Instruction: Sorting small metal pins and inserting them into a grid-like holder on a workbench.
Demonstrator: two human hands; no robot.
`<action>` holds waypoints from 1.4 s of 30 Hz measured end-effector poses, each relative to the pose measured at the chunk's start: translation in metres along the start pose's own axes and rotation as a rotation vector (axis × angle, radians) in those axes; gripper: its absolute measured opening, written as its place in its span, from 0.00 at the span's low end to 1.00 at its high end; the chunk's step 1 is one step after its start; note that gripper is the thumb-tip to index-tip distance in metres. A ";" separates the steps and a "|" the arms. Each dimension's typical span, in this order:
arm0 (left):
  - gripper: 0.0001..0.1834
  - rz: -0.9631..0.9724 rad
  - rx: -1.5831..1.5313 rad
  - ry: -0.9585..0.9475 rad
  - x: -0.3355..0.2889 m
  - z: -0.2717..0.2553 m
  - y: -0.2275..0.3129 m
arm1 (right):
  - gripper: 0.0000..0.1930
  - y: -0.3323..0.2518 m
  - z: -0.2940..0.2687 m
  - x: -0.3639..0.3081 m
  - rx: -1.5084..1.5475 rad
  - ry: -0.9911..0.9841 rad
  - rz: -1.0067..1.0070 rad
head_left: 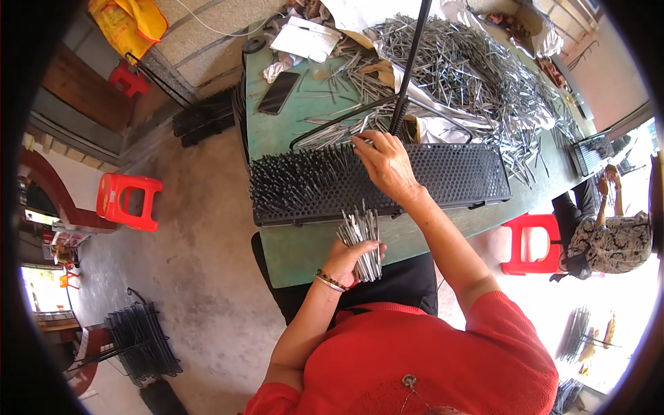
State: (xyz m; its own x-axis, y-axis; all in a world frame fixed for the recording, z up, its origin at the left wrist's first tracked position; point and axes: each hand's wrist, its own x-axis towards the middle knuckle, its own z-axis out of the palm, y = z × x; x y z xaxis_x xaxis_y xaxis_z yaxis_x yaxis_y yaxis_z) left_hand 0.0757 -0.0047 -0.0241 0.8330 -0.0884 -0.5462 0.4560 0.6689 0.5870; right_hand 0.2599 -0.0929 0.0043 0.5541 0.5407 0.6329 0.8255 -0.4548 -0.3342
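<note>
A person's two bare hands work over the near side of a table: the left hand (340,263) is closed around a bundle of slender silvery rods (360,238), and the right hand (389,162) is bent over a rack, thumb and fingertips drawn together; whether they pinch a rod, I cannot tell. The green worktop (301,259) stretches from the near edge to the far right. A great tangled heap of metal rods (456,72) covers its far right part, pointing every way. Nearer, the black perforated rack (449,173) lies with its long axis left to right; dark rods (290,181) stand packed in its left part, while bare holes show on the right. The bundle is near the person, just on the near side of the rack, its long axis running near to far, far ends fanned and leaning slightly left. A dark phone (279,93) lies at the far left.
</note>
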 end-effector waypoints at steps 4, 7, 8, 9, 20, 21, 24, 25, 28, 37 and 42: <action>0.11 -0.027 -0.007 -0.002 -0.003 0.004 0.003 | 0.12 0.000 -0.001 0.004 0.004 -0.053 -0.102; 0.11 0.015 -0.023 -0.001 -0.003 0.005 0.002 | 0.11 0.001 -0.002 0.004 -0.044 -0.056 -0.101; 0.11 0.016 -0.025 -0.001 -0.002 0.005 0.002 | 0.11 0.000 -0.004 0.003 -0.074 -0.039 -0.083; 0.11 0.025 -0.024 -0.002 -0.001 0.004 0.002 | 0.11 -0.001 -0.007 0.003 -0.074 -0.041 -0.084; 0.13 0.139 -0.065 0.012 0.001 0.009 0.005 | 0.15 -0.023 -0.040 -0.055 0.872 -0.570 0.671; 0.14 0.162 -0.056 0.010 0.001 0.011 0.006 | 0.14 -0.023 -0.039 -0.057 0.919 -0.556 0.717; 0.14 0.190 -0.058 0.027 0.000 0.016 0.005 | 0.12 -0.024 -0.046 -0.054 0.928 -0.622 0.884; 0.14 0.193 -0.055 0.025 0.000 0.017 0.005 | 0.12 -0.022 -0.044 -0.056 0.929 -0.619 0.881; 0.14 0.166 -0.081 0.061 0.003 0.016 0.003 | 0.10 -0.018 -0.043 -0.059 0.978 -0.534 0.914; 0.13 0.039 -0.078 0.111 0.005 0.012 0.002 | 0.09 -0.004 -0.054 0.001 0.584 -0.010 0.502; 0.12 0.064 -0.051 0.063 0.004 0.011 -0.004 | 0.08 0.022 -0.026 0.014 0.552 0.055 0.261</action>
State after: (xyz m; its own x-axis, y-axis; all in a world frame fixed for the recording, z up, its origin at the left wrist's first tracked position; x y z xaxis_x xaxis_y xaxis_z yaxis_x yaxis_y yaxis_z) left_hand 0.0811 -0.0160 -0.0219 0.8378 0.0013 -0.5460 0.3846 0.7085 0.5917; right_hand 0.2832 -0.1138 0.0243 0.7512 0.4170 0.5117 0.6053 -0.1259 -0.7860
